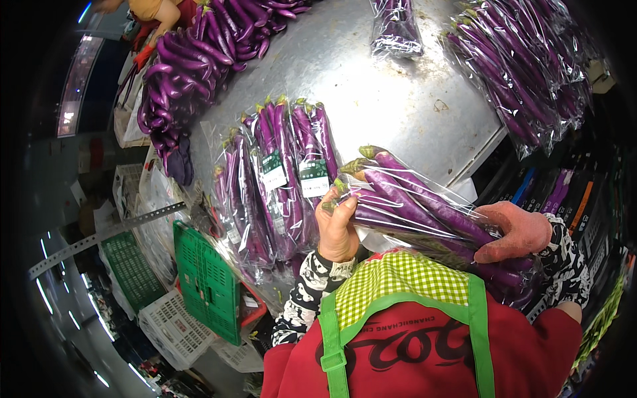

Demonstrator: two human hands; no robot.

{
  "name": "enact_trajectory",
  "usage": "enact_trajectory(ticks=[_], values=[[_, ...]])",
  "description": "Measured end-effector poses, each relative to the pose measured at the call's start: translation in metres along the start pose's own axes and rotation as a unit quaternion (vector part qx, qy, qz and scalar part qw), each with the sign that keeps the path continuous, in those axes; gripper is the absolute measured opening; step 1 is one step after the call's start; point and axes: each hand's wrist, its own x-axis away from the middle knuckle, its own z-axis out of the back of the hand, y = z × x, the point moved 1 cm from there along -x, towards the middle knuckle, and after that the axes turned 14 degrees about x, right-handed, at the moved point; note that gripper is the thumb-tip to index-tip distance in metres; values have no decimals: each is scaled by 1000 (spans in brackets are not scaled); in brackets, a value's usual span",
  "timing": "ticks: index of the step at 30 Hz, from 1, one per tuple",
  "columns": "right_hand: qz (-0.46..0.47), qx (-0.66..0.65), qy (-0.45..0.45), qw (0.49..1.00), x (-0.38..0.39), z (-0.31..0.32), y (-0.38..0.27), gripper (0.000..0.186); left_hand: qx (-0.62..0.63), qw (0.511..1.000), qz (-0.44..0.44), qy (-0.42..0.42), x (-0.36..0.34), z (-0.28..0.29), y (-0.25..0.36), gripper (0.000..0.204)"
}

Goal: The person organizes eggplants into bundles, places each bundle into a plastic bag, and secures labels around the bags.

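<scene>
A clear plastic bag of long purple eggplants (411,205) lies slanted across my two hands over the table's front edge. My bare left hand (337,222) is closed on the bag's stem end, thumb on top. My right hand (514,232), in a pink glove, grips the bag near its lower right end; part of its fingers is hidden by the bag. Just left of the bag, several labelled bags of eggplants (272,186) lie side by side with their green stems toward the back.
The metal table (298,66) bears loose eggplants (186,79) at back left, one bag (395,30) at the back and many bags (517,79) at right. Another person's arm (159,26) is at top left. Green (206,278) and white crates (172,328) stand left; dark stacked crates (537,192) stand right.
</scene>
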Motion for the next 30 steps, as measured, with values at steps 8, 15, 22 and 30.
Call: enact_trajectory(ticks=[8,15,22,30], values=[[80,68,44,993,-4,6,12,43,26,1000,-3,-4,-9,0,-5,36],[121,86,170,974,-23,22,19,45,-78,993,0,91,-9,19,-10,23],[45,625,495,602,-103,24,30,42,-183,965,186,34,-15,31,-41,12],[211,471,349,782,-130,-20,66,21,-253,929,260,-77,-13,39,-58,10]])
